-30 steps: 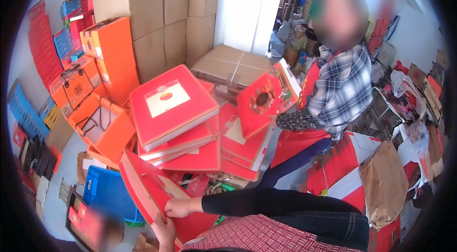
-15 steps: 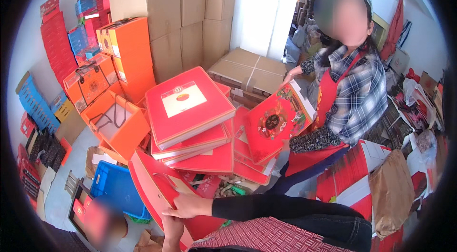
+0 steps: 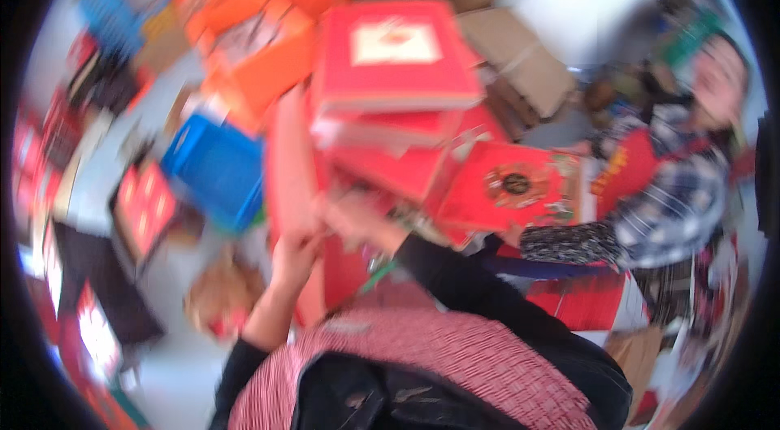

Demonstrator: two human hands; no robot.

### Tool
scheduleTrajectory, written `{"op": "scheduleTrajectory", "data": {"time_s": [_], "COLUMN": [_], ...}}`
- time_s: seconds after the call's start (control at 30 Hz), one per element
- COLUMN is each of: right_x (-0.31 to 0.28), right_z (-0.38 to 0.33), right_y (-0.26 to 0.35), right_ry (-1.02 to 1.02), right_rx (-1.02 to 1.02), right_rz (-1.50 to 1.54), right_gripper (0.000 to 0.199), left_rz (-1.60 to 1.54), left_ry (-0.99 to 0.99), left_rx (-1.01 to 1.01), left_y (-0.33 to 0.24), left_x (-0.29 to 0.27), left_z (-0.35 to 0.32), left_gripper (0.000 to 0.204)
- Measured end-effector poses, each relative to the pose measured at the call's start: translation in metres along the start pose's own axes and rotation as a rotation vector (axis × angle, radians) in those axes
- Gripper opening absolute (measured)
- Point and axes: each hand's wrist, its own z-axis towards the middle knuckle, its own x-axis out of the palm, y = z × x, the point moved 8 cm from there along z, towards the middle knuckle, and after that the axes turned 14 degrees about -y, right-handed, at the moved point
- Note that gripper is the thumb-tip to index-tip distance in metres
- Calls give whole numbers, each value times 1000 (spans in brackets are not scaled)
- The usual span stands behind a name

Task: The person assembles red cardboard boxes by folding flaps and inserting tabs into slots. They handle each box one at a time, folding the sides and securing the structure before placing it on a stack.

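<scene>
A red gift box (image 3: 291, 162) stands tilted on its edge in front of me, smeared by motion. My left hand (image 3: 297, 254) is closed at its near side, fingers bent in against it. My right hand (image 3: 357, 223) reaches to the same box from the right, close to the left hand; its fingers are too blurred to read. Just beyond lies a stack of flat red boxes, the top one (image 3: 394, 76) bearing a pale label. At the right a co-worker in a plaid shirt holds a red patterned box (image 3: 516, 186).
An open blue crate (image 3: 215, 170) sits left of the tilted box. Behind it are orange carry boxes (image 3: 260, 44), one open. A tied brown carton stack (image 3: 520, 56) stands at the back. Lower left, a tray (image 3: 145, 206) holds red items. Another person's head is near it.
My view has swung down and to the left, so everything sits differently in the picture and is blurred. Both my hands stay at the tilted red box. My left forearm now shows.
</scene>
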Motion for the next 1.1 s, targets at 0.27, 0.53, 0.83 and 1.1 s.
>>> {"op": "scheduleTrajectory", "data": {"time_s": [0.27, 0.53, 0.83, 1.1], "right_x": [-7, 0, 5, -9], "right_z": [-37, -54, -49, -54], "right_y": [-70, -91, -85, -64], "right_ry": [-340, -386, -360, -15], "right_rx": [624, 518, 278, 611], "right_rz": [665, 304, 201, 991], "right_gripper": [53, 51, 40, 25], "left_rz": [-222, 117, 10, 122], "left_ry": [12, -163, -233, -154], "left_rx": [-96, 61, 246, 189], "left_y": [0, -1, -22, -21], "left_x": [58, 50, 56, 42], "left_z": [15, 21, 29, 31], "left_gripper": [4, 14, 9, 8]}}
